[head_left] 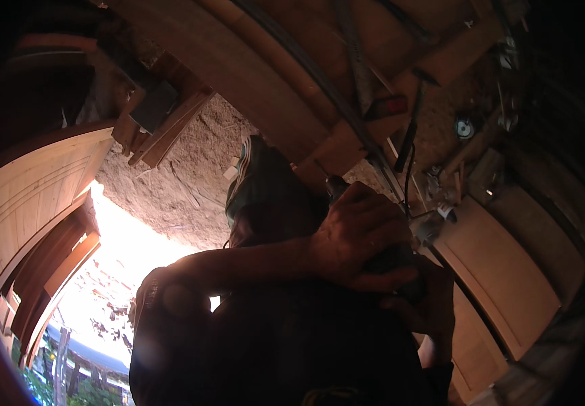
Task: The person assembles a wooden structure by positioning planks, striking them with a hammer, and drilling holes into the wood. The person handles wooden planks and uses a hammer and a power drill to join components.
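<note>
Left hand [356, 233] clenches atop a dark, corded power tool [394, 260]; right hand [424, 308] apparently grips it at five o'clock. The pale wooden panel [502, 274] at three o'clock looks shaped already, finish unclear.

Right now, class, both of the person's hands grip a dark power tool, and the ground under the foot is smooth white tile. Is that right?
Not quite. The head view shows the left hand and right hand on the dark power tool, but the ground under the foot is rough brown dirt or sawdust, not white tile.

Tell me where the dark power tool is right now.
In the head view, the dark power tool sits right of centre, gripped under the left hand with the right hand below it, beside the long wooden beam and the pale wood panel.
</note>
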Motion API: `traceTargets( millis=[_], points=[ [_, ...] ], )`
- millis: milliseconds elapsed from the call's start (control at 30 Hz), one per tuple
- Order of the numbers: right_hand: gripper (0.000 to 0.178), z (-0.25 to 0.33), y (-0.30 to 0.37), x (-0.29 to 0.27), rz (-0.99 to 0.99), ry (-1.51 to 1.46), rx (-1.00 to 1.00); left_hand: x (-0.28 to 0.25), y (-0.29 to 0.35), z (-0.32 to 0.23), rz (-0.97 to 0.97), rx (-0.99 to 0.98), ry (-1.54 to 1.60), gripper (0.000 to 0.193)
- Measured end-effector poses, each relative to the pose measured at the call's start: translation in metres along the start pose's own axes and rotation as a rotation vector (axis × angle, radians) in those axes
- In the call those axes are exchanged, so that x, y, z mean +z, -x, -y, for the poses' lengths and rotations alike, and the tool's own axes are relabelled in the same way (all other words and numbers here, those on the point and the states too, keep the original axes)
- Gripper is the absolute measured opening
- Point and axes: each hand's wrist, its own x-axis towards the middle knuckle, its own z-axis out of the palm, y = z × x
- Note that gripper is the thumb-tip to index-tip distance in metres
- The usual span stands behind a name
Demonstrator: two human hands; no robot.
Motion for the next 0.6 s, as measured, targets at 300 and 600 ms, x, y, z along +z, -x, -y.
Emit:
traceTargets(
  millis=[300,600],
  points=[
    [0.082,-0.0007,0.0014,0.0019,-0.016,-0.036,0.020,-0.0015,-0.0012,-0.0010,0.009,-0.005,-0.005,0.043],
    [0.082,-0.0017,0.0031,0.0031,-0.011,-0.078,0.046,-0.0002,-0.0024,-0.0011,0.020,-0.003,-0.002,0.045]
  ],
)
